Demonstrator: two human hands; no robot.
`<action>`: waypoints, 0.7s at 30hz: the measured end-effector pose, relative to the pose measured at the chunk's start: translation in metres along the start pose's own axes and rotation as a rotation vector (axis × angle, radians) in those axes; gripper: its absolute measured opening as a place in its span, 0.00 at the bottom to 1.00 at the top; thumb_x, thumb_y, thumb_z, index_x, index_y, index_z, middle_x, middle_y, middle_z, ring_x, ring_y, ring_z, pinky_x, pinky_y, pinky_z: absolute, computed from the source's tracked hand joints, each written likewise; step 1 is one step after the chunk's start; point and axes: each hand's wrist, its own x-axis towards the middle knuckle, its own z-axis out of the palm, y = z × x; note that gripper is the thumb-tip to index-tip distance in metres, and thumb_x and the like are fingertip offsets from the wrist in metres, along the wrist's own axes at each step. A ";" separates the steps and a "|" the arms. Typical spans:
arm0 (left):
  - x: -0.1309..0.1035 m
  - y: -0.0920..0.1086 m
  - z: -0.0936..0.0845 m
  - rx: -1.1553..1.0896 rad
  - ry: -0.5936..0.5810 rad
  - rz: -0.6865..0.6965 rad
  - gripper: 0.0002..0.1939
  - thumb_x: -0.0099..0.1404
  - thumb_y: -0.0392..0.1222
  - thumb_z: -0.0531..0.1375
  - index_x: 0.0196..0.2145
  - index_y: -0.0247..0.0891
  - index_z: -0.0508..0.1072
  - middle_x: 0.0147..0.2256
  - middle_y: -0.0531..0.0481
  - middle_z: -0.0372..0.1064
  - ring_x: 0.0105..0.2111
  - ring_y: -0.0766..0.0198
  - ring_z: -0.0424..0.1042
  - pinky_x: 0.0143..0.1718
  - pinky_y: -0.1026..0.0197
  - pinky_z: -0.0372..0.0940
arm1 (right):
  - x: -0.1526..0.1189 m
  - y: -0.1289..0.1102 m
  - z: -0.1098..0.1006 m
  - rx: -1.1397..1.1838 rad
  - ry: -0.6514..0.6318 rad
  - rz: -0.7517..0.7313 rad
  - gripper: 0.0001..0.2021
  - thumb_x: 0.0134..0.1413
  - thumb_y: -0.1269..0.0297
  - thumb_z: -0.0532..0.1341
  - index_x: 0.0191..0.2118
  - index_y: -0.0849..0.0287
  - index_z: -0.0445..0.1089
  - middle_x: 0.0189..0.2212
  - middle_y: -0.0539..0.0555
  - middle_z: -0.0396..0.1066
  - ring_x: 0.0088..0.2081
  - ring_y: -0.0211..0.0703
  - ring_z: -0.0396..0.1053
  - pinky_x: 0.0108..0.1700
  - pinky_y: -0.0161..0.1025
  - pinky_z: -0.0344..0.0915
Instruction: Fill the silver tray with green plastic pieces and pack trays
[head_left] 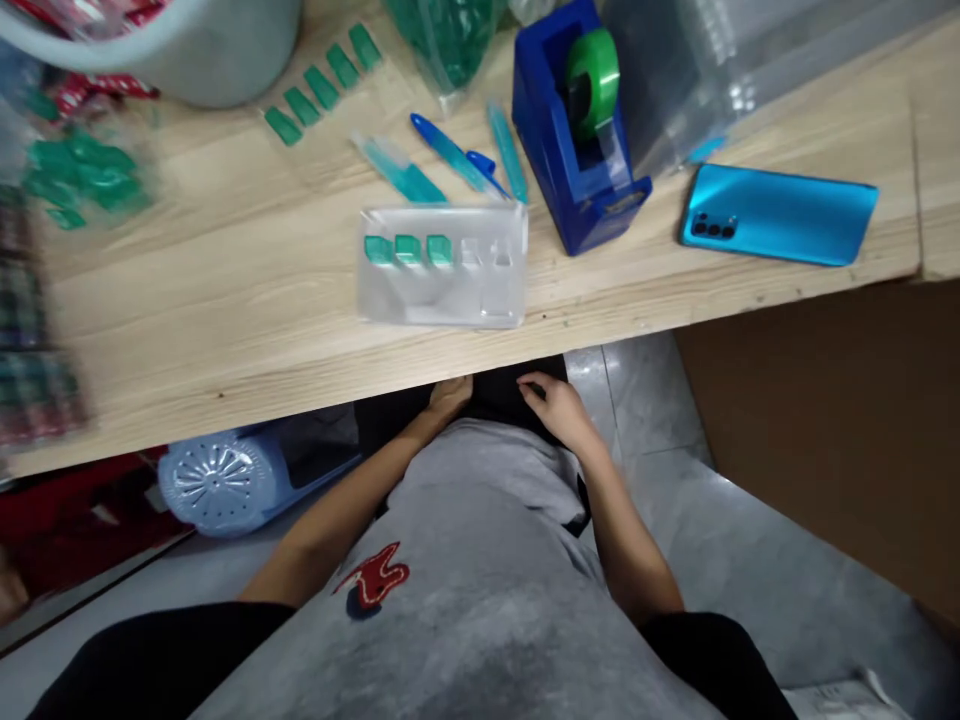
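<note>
Both of my hands are below the table's front edge, over the dark cloth on my lap. My left hand (450, 397) lies beside my thigh, with its fingertips partly hidden by the table edge. My right hand (553, 403) rests a little to the right, its fingers loosely bent and apart, holding nothing. On the table just above them sits a clear plastic tray (435, 295). Three green pieces (407, 249) fill a row of its small pockets; the pockets at the right of that row hold no green piece.
Behind the tray lie blue pens (450, 158) and a blue cutter-like tool (405, 175). A blue tape dispenser (544, 130) and a blue phone (780, 215) are to the right. Green pieces (322, 88), a bag of green pieces (86, 175) and a pale bucket (225, 55) stand left.
</note>
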 end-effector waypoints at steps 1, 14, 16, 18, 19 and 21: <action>0.000 -0.002 0.005 0.038 -0.012 -0.034 0.18 0.68 0.45 0.58 0.52 0.35 0.67 0.51 0.43 0.66 0.47 0.56 0.70 0.47 0.48 0.68 | -0.006 0.003 -0.002 0.006 0.010 0.007 0.11 0.56 0.68 0.57 0.42 0.57 0.75 0.42 0.56 0.78 0.45 0.49 0.74 0.49 0.43 0.66; -0.033 0.018 -0.027 -0.002 -0.018 -0.036 0.15 0.68 0.44 0.58 0.49 0.35 0.69 0.49 0.43 0.68 0.46 0.58 0.70 0.47 0.49 0.68 | -0.034 0.005 -0.001 0.224 0.086 -0.136 0.10 0.55 0.61 0.58 0.36 0.59 0.75 0.36 0.55 0.78 0.40 0.46 0.74 0.46 0.41 0.65; -0.053 0.030 -0.037 -0.098 -0.048 0.057 0.08 0.67 0.42 0.58 0.40 0.35 0.73 0.38 0.47 0.73 0.38 0.62 0.73 0.43 0.55 0.69 | -0.037 -0.008 -0.001 0.255 0.062 -0.182 0.10 0.54 0.60 0.59 0.33 0.60 0.75 0.31 0.53 0.77 0.35 0.44 0.74 0.42 0.40 0.67; -0.074 0.042 -0.047 -0.204 -0.072 0.157 0.07 0.65 0.41 0.58 0.37 0.37 0.75 0.29 0.51 0.73 0.30 0.63 0.73 0.37 0.60 0.70 | -0.039 -0.025 0.000 0.285 0.025 -0.232 0.09 0.53 0.60 0.60 0.32 0.60 0.75 0.27 0.51 0.76 0.31 0.41 0.72 0.37 0.38 0.67; -0.084 0.048 -0.053 -0.250 -0.053 0.204 0.09 0.65 0.42 0.57 0.39 0.38 0.75 0.30 0.51 0.73 0.31 0.63 0.74 0.37 0.61 0.70 | -0.040 -0.034 0.000 0.299 0.007 -0.256 0.09 0.52 0.60 0.61 0.31 0.60 0.75 0.26 0.51 0.75 0.29 0.40 0.71 0.35 0.37 0.66; -0.101 0.060 -0.064 -0.342 0.015 0.286 0.14 0.67 0.44 0.53 0.45 0.39 0.75 0.38 0.48 0.74 0.35 0.62 0.74 0.42 0.59 0.69 | -0.043 -0.052 -0.001 0.331 -0.005 -0.295 0.09 0.51 0.59 0.62 0.31 0.59 0.74 0.26 0.50 0.75 0.28 0.40 0.70 0.32 0.36 0.66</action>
